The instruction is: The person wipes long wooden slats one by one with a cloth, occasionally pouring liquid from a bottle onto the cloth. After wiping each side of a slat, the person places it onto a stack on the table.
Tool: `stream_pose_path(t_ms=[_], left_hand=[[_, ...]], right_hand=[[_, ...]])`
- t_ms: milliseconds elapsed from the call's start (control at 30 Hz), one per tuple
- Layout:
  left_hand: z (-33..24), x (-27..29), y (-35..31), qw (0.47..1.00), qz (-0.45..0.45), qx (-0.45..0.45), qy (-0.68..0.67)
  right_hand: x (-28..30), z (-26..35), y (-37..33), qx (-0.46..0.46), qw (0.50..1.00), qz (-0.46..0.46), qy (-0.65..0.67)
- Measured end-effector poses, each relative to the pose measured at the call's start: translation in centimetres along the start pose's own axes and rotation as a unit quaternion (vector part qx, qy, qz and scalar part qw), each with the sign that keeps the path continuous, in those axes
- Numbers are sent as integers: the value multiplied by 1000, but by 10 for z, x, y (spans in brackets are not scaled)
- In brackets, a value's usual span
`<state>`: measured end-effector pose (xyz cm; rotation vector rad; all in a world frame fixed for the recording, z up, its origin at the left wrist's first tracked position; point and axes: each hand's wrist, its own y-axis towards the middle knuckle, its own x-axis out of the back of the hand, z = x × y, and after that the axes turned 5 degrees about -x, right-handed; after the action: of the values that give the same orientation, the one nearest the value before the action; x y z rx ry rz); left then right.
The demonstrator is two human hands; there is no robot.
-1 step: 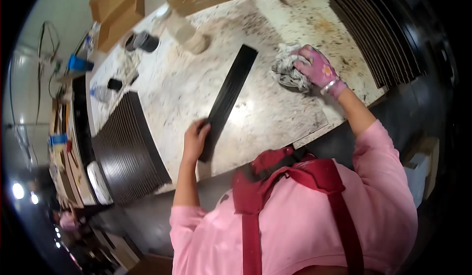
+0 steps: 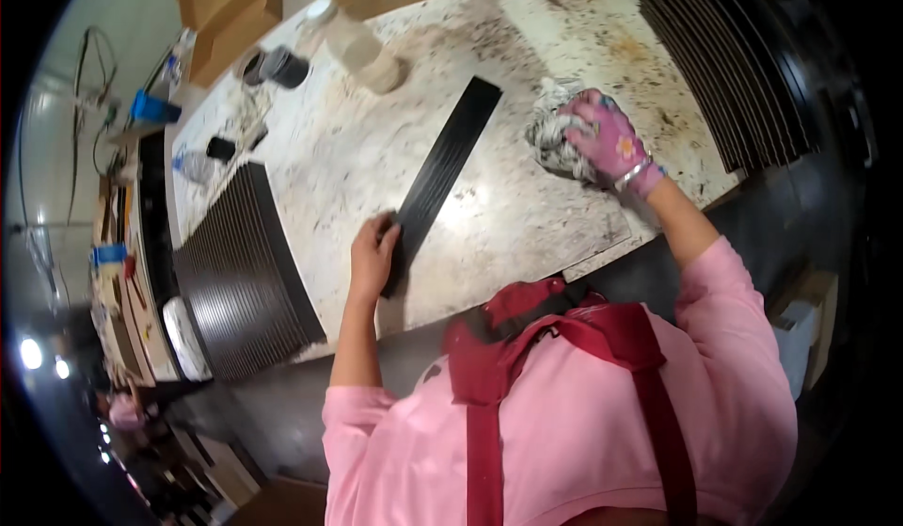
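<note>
My bare left hand point(image 2: 374, 248) grips the near end of a long, flat black strip point(image 2: 447, 154) with a grained surface. The strip slants away from me to the right, over the stained white worktable point(image 2: 329, 154). My right hand point(image 2: 611, 140), in a pink flowered glove with a bracelet at the wrist, is closed on a crumpled, grey-smudged white rag point(image 2: 555, 135). The rag rests on the tabletop to the right of the strip's far end, apart from it.
Rows of dark strips point(image 2: 245, 281) lie at the left; another stack point(image 2: 729, 74) stands far right. A cloudy bottle point(image 2: 362, 51), a dark cup point(image 2: 284, 67), a small clear bottle point(image 2: 195, 167) and an open cardboard box point(image 2: 230, 13) line the back. A person point(image 2: 125, 411) is at far left.
The whole view has shifted slightly. Both hands keep their holds on the strip and the rag, with no other clear change.
</note>
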<state>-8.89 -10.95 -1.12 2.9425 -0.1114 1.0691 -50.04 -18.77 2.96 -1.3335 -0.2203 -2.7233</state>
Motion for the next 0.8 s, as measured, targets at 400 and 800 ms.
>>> stream_pose_path(t_ms=[400,800], left_hand=[[10,16,-89,981,-138,-23,138],[17,5,-81,991,-105,-6,85]], right_hand=[[-36,35,12,63,990,-8,125],[-202,106,37,288,950,62,-101]])
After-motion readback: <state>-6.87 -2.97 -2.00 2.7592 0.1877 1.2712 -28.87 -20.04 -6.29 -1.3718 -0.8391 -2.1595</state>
